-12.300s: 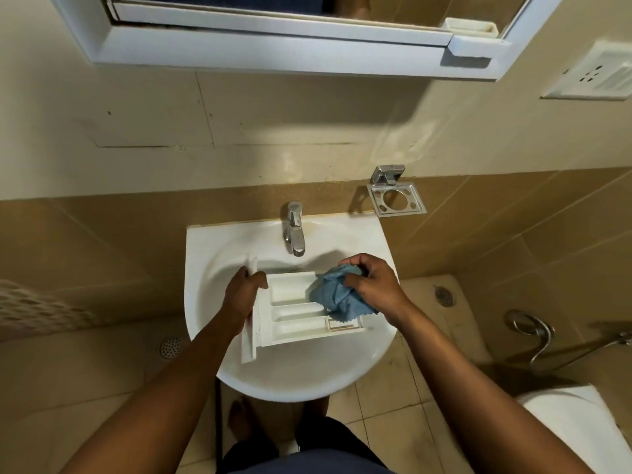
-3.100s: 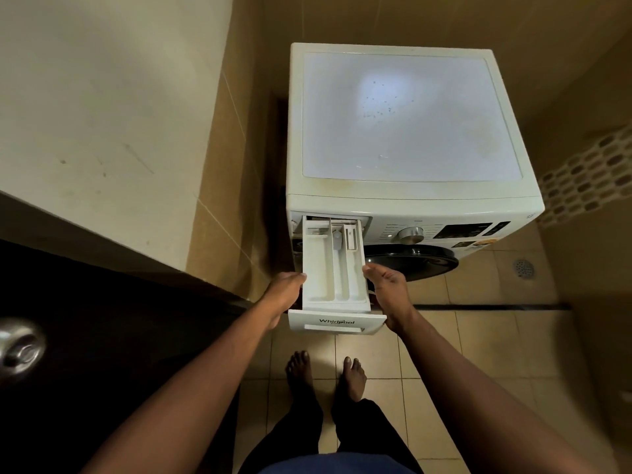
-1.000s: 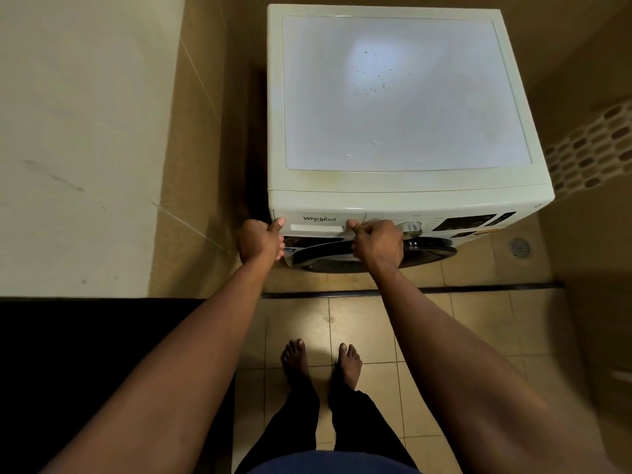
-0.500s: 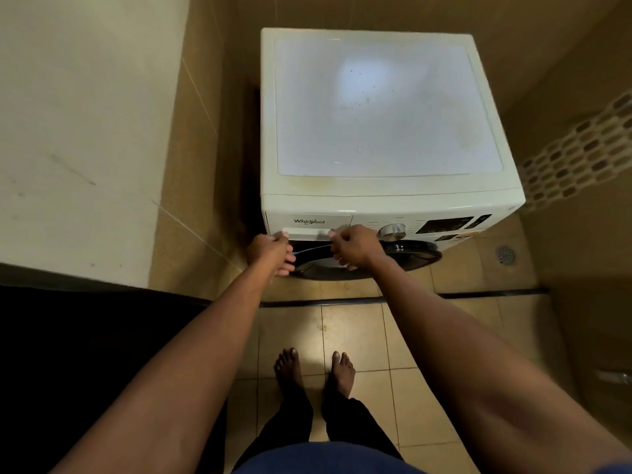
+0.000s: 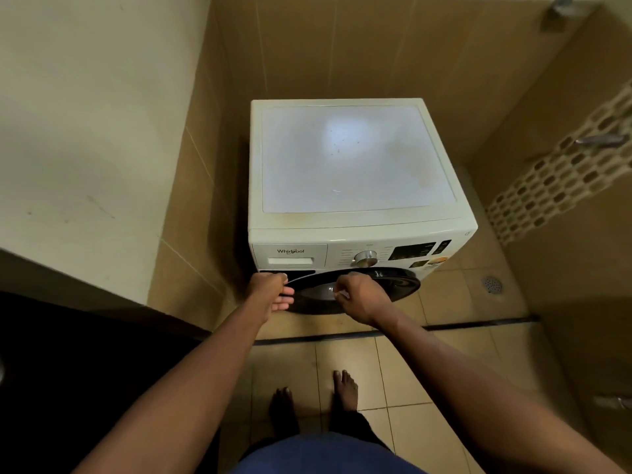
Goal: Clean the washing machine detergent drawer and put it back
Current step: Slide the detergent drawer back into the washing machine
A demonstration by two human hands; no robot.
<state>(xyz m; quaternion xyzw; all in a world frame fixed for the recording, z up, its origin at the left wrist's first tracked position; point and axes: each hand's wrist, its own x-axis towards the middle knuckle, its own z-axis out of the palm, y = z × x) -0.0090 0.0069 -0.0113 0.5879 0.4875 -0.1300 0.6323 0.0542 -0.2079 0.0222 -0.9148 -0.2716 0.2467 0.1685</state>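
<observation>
Detergent drawer (image 5: 290,255) sits flush in washing machine (image 5: 355,165). My left hand (image 5: 272,295) and right hand (image 5: 360,297) hover near the door (image 5: 393,285), fingers loosely curled, empty.

Drawer (image 5: 290,255) now flush in machine (image 5: 355,159)

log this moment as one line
detergent drawer flush in washing machine | left hand open, empty | right hand loosely curled, empty | both off drawer, at door
</observation>
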